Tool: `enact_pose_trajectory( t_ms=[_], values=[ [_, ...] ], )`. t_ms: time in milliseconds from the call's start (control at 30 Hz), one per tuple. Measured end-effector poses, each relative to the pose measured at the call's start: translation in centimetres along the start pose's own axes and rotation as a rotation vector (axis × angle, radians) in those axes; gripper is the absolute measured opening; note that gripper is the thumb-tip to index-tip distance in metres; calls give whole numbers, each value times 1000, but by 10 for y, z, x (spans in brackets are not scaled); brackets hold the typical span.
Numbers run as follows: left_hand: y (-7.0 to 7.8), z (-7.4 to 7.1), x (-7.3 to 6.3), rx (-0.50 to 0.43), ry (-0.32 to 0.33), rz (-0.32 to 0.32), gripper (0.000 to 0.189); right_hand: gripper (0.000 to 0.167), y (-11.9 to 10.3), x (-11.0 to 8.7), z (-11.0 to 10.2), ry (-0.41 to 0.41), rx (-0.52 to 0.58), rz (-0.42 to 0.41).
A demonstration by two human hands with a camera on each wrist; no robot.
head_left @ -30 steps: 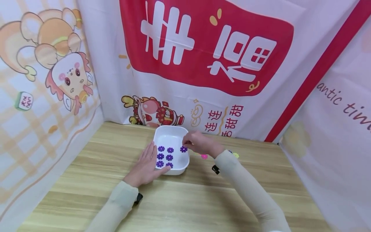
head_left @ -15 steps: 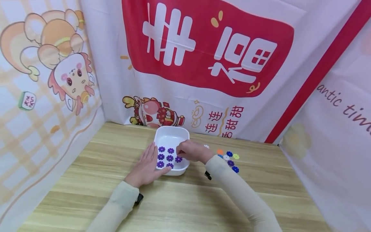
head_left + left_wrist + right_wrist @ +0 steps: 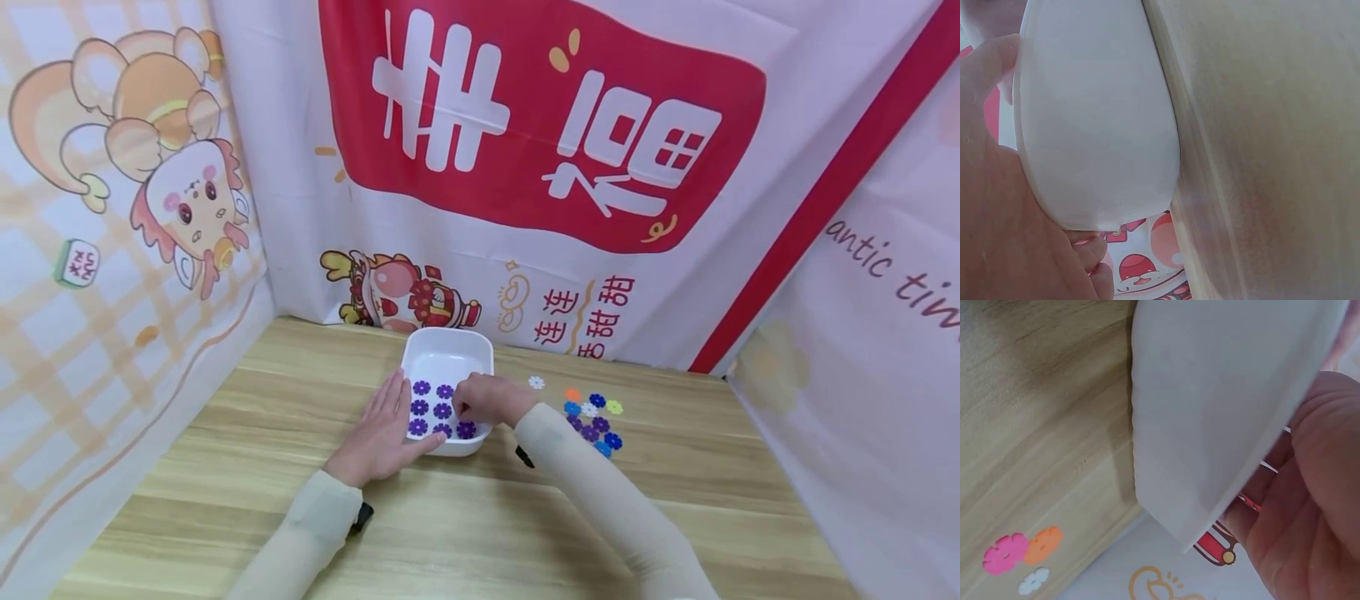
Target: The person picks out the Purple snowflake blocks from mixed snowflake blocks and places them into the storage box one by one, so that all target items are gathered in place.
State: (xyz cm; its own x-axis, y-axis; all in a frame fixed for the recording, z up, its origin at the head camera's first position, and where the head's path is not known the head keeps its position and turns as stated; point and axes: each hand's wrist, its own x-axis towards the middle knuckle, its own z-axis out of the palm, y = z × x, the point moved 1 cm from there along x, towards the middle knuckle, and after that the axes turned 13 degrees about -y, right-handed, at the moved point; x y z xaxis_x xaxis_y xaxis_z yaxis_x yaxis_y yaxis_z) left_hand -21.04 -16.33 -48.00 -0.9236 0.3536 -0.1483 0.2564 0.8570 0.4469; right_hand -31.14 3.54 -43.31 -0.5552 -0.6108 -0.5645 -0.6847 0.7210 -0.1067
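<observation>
A white plastic tray point(image 3: 449, 447) stands on the wooden table, with several purple snowflake discs point(image 3: 420, 408) in rows toward its near end. My left hand point(image 3: 378, 437) lies along the tray's left wall, fingers straight, thumb stretched over the near rim. In the left wrist view the left hand point(image 3: 997, 212) rests against the rim. My right hand point(image 3: 491, 400) reaches over the right wall and pinches a purple snowflake disc point(image 3: 466, 430) at the near right corner of the tray floor. The tray wall point(image 3: 1210, 394) hides its fingertips in the right wrist view.
Right of the tray lies a loose cluster of coloured snowflake discs point(image 3: 592, 422), with a white disc point(image 3: 536, 382) apart from it. The right wrist view shows a pink disc point(image 3: 1005, 553) and an orange disc point(image 3: 1044, 544). A printed cloth wall point(image 3: 540, 233) stands behind the table.
My right hand has carried the purple disc from over the tray's right side down to the near right corner. The left hand keeps its place on the tray.
</observation>
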Motion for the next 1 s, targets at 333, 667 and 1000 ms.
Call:
enact_pose_trajectory(
  t_ms=[333,667,1000],
  values=[
    [3,1,1,1,-29,-15,118,13,5,-10,-1,59,-4,-45],
    [1,0,0,-7,-14,-20,118,14,18,-65,-24,217,-53,-163],
    [3,1,1,-16,-5,-9,117,20,62,-125,-12,271,37,-43]
  ],
)
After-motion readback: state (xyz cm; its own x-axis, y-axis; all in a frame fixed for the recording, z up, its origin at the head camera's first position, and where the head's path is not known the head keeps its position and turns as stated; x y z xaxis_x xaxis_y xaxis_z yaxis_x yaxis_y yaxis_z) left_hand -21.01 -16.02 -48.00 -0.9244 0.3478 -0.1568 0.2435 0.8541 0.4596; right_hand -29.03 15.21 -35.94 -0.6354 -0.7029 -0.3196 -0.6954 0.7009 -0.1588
